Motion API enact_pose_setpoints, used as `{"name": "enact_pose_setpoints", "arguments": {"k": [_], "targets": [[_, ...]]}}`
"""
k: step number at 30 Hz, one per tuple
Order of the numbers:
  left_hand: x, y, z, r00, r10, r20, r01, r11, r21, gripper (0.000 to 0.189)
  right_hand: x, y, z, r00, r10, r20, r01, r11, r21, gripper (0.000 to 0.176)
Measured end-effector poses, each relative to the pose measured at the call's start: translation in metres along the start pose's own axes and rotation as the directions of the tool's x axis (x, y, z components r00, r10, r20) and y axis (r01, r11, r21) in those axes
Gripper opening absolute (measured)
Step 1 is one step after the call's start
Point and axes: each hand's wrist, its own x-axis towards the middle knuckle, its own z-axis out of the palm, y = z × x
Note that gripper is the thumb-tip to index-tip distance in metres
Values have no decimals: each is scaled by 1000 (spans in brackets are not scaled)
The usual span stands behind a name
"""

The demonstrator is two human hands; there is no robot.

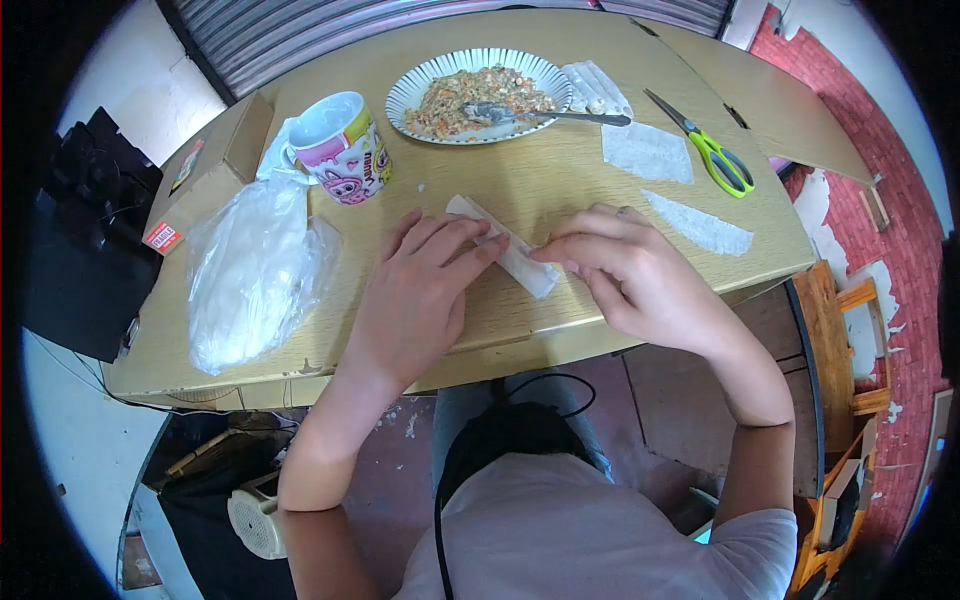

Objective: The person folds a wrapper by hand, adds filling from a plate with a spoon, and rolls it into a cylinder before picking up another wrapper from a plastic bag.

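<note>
A thin white wrapper roll (510, 250), which looks like a spring roll, lies slanted on the table in front of me. My left hand (425, 275) is palm down, its fingers stretched out and their tips resting on the roll's left side. Thumb and fingers of my right hand (625, 265) are pinched together at the roll's right edge. Beyond them stands a fluted white plate (397, 95) of chopped filling (460, 100), with a spoon (540, 116) in it. Finished-looking white rolls (597, 90) lie beside the plate.
Right of the plate are green-handled scissors (715, 155), a square wrapper piece (647, 153) and a curved wrapper scrap (700, 222). A cartoon mug (345, 150), a clear plastic bag (255, 270) and a cardboard box (215, 150) stand at the left. The table's front edge (480, 365) is near my body.
</note>
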Motion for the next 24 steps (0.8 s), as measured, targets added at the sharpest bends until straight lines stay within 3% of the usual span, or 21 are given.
{"name": "enact_pose_setpoints", "arguments": {"k": [6,10,13,15,16,18,19,20,21,22,24], "targets": [[-7,-4,6,999,-3,-41,1,999,-41,49,31,16,-16,950,-130,-283,83,982,-170,26],[-10,-4,7,997,-1,-74,-1,1000,-28,48,78,38,-11,947,-149,-284,107,982,-156,28],[-9,-4,6,996,-11,-83,8,999,-41,47,113,34,0,988,-56,-140,51,998,-41,34],[-9,-4,9,996,-17,-86,12,998,-57,46,146,27,12,958,-222,-179,239,968,77,37],[-8,-5,11,993,-15,-120,5,996,-87,47,165,23,18,957,-228,-177,244,967,75,37],[-8,-4,12,988,-14,-154,-3,994,-111,48,200,12,32,917,-398,-31,397,917,-47,45],[-8,-4,11,986,-6,-167,-12,994,-107,48,214,0,33,914,-404,-34,403,914,-47,45],[-8,-3,10,984,0,-178,-19,994,-104,48,227,-12,33,948,-258,186,279,955,-97,56],[-9,-3,10,984,-1,-178,-17,995,-100,48,237,-20,35,918,-83,387,161,971,-174,68],[-9,-3,11,983,0,-182,-18,995,-100,48,246,-24,41,919,-87,385,164,971,-171,68],[-9,-4,10,983,3,-185,-22,995,-102,49,259,-28,49,854,29,519,147,944,-294,94]]}}
